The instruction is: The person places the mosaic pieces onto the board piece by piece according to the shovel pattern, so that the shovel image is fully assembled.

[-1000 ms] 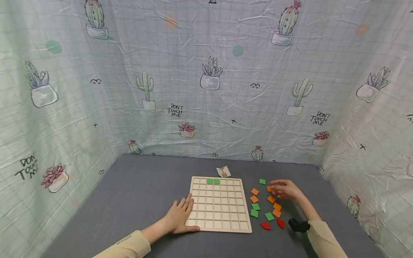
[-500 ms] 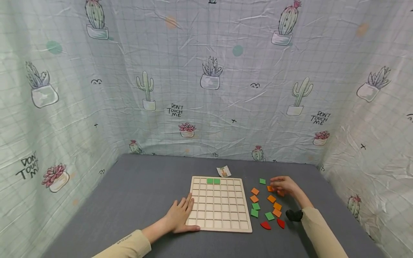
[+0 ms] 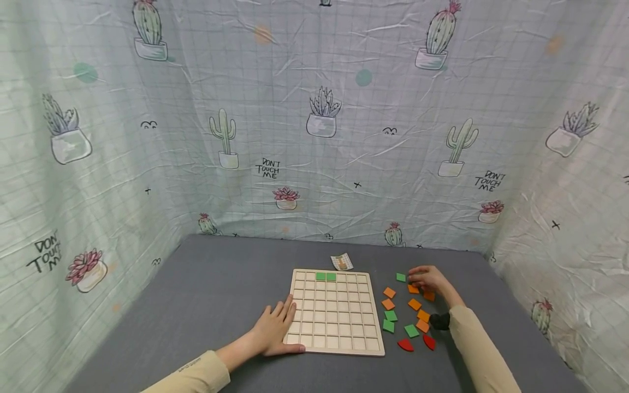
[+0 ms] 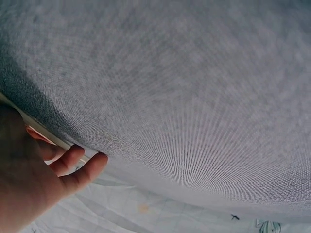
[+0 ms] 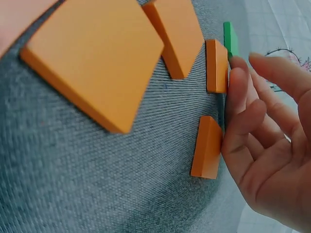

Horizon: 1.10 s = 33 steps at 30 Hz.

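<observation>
A wooden grid board [image 3: 326, 315] holds two green squares [image 3: 321, 277] side by side in its top row. My left hand [image 3: 272, 328] rests on the board's left side with fingers extended; in the left wrist view the hand [image 4: 34, 179] lies at the board's edge. Over the upper loose tiles, my right hand [image 3: 432, 279] is close to a green tile [image 3: 401, 277] and an orange tile [image 3: 413, 289]. The right wrist view has the hand [image 5: 277, 141] with fingers loosely bent beside orange tiles [image 5: 208, 148] and a green tile [image 5: 230, 39]; no held tile shows.
Below the right hand lie several orange tiles [image 3: 414, 304], several green tiles [image 3: 411, 331] and two red curved pieces [image 3: 405, 344]. A small patterned card [image 3: 342, 262] lies behind the board. A printed curtain [image 3: 314, 180] surrounds the grey table [image 3: 221, 289].
My right hand has moved a little left and away from me towards the green tile, uncovering an orange tile beneath it. My left hand stays on the board's edge.
</observation>
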Available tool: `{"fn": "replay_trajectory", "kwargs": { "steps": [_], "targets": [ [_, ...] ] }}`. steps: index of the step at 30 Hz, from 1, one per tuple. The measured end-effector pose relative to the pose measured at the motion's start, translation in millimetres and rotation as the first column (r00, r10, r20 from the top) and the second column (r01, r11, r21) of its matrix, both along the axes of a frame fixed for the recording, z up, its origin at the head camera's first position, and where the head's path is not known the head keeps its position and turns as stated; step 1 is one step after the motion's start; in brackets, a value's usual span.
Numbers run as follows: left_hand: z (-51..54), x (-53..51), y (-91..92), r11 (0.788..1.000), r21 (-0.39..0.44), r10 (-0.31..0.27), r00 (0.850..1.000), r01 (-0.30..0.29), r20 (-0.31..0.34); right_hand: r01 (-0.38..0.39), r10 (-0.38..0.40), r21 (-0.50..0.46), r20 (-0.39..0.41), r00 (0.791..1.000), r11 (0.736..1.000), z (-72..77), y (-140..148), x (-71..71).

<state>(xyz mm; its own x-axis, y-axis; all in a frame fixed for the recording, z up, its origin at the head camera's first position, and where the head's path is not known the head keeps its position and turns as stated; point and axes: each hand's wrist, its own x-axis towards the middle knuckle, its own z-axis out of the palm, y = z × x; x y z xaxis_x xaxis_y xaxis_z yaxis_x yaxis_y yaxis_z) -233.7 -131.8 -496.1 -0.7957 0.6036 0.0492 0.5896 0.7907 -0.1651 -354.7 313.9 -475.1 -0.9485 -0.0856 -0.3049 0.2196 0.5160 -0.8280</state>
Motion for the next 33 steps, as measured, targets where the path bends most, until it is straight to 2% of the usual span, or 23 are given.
{"fn": "replay_trajectory", "kwargs": {
  "steps": [7,15,23,27,33],
  "targets": [
    [-2.7,-0.8,-0.5,1.0,0.0,0.004,1.0,-0.004,0.005,-0.057,0.058,0.031,-0.024,0.998,0.998,-5.0,-6.4,-2.5],
    [-5.9,-2.4,-0.2,1.0,0.002,0.011,1.0,-0.011,0.014,0.009,-0.006,0.071,-0.044,0.999,0.997,-12.3,-12.9,-7.4],
    [-4.4,-3.3,-0.4,1.0,0.002,0.011,1.0,-0.011,0.011,0.017,-0.001,0.195,-0.082,0.997,0.981,-13.7,-16.4,-8.9],
    [-3.1,-2.1,0.2,1.0,0.004,0.003,1.0,-0.003,-0.006,0.026,-0.006,0.219,-0.094,0.996,0.975,-12.9,-18.1,-6.9],
    [-1.2,-1.3,0.3,1.0,0.019,0.0,1.0,0.0,0.0,0.029,-0.003,0.229,-0.114,0.994,0.973,-12.9,-17.9,-6.0]
  ]
}}
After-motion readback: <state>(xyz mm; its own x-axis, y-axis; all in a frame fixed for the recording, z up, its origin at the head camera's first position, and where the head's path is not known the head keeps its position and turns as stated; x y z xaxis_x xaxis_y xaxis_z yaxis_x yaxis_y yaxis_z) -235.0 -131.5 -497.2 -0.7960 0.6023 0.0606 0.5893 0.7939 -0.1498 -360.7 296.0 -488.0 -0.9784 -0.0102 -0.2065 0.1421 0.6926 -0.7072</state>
